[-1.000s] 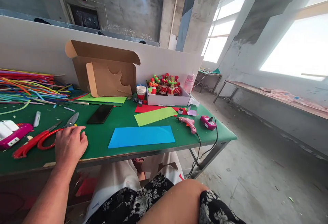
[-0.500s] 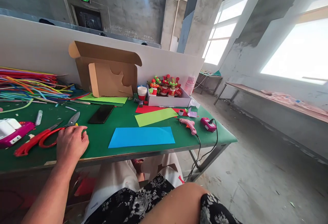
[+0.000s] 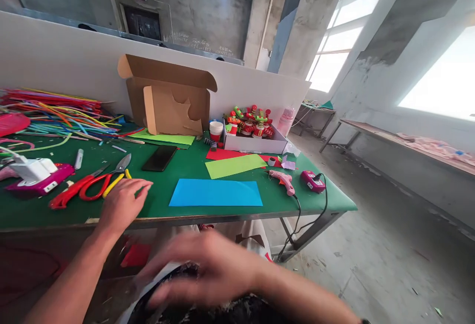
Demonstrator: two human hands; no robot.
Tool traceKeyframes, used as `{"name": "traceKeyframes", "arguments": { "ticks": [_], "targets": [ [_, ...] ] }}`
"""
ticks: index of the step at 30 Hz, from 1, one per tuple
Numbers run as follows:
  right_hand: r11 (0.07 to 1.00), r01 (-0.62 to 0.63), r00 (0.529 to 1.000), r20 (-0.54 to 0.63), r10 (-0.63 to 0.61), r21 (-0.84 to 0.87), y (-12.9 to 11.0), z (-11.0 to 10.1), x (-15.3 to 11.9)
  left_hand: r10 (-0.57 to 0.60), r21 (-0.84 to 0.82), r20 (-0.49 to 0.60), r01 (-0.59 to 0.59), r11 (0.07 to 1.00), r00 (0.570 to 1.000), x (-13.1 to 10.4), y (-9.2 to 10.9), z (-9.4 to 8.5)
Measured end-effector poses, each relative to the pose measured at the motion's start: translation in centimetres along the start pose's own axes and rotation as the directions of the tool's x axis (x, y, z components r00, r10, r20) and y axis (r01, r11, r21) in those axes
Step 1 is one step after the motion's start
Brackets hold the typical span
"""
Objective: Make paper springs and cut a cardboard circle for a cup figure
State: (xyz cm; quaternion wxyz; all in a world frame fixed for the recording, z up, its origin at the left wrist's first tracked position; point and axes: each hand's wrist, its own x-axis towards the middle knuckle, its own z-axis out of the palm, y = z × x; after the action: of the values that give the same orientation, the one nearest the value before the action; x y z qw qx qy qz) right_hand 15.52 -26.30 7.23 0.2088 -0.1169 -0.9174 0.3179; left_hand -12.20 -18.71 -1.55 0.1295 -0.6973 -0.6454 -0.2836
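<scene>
My left hand (image 3: 124, 200) is above the table's front edge, just right of the red-handled scissors (image 3: 94, 187) and the yellow-handled pliers or snips (image 3: 120, 175). Its fingers stretch loosely to the right and hold nothing I can see. Over my lap, my right hand (image 3: 208, 267) is blurred by motion, thumb and fingers apart, with nothing visible in it. A blue paper sheet (image 3: 215, 193) lies flat between my left hand and the pink glue gun (image 3: 282, 180). Behind it rests a light-green paper strip (image 3: 239, 165), partly over red paper (image 3: 226, 153).
A black phone (image 3: 159, 158) lies left of the paper. Pipe cleaners (image 3: 63, 116) are heaped at the far left, near a purple power strip (image 3: 44, 180). An open cardboard box (image 3: 178, 109), paper cups (image 3: 215, 130) and a white box (image 3: 256, 143) of red-and-green figures line the back.
My right hand has come up over my lap from low in the view. My left hand has shifted slightly right, uncovering yellow handles beside the scissors. The camera view has turned a little left.
</scene>
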Motion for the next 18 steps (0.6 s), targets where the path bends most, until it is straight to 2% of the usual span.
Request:
{"name": "traceKeyframes", "arguments": {
  "ticks": [1, 2, 4, 5, 8, 11, 15, 18],
  "targets": [
    [0.992, -0.115, 0.987, -0.118, 0.108, -0.054, 1.3, -0.4, -0.7, 0.053, -0.087, 0.055, -0.048, 0.995, 0.997, -0.4, 0.9, -0.2],
    [0.952, -0.277, 0.934, -0.27, 0.235, -0.128, 2.7, -0.9, -1.5, 0.134, -0.179, 0.122, -0.111, 0.978, 0.983, -0.6, 1.9, -0.4],
    [0.833, -0.501, 0.829, -0.408, 0.383, -0.236, 5.8, -2.0, -3.3, 0.312, -0.296, 0.237, -0.237, 0.925, 0.92, -0.7, 3.8, -0.5],
    [0.793, -0.548, 0.802, -0.435, 0.409, -0.264, 7.2, -2.4, -4.1, 0.37, -0.312, 0.28, -0.28, 0.908, 0.886, -0.5, 4.5, -0.5],
    [0.727, -0.588, 0.786, -0.466, 0.407, -0.355, 10.0, -3.4, -6.0, 0.423, -0.266, 0.401, -0.339, 0.902, 0.812, 0.7, 5.6, -0.2],
    [0.679, -0.614, 0.776, -0.463, 0.428, -0.402, 11.0, -3.7, -6.9, 0.419, -0.216, 0.501, -0.359, 0.908, 0.757, 2.1, 5.6, 0.0],
    [0.658, -0.637, 0.763, -0.454, 0.461, -0.402, 11.1, -3.3, -7.4, 0.419, -0.174, 0.538, -0.389, 0.904, 0.731, 2.7, 5.7, 0.0],
    [0.684, -0.614, 0.777, -0.454, 0.436, -0.394, 11.0, -2.8, -7.7, 0.415, -0.173, 0.545, -0.386, 0.906, 0.729, 2.7, 5.8, 0.0]
  ]
}}
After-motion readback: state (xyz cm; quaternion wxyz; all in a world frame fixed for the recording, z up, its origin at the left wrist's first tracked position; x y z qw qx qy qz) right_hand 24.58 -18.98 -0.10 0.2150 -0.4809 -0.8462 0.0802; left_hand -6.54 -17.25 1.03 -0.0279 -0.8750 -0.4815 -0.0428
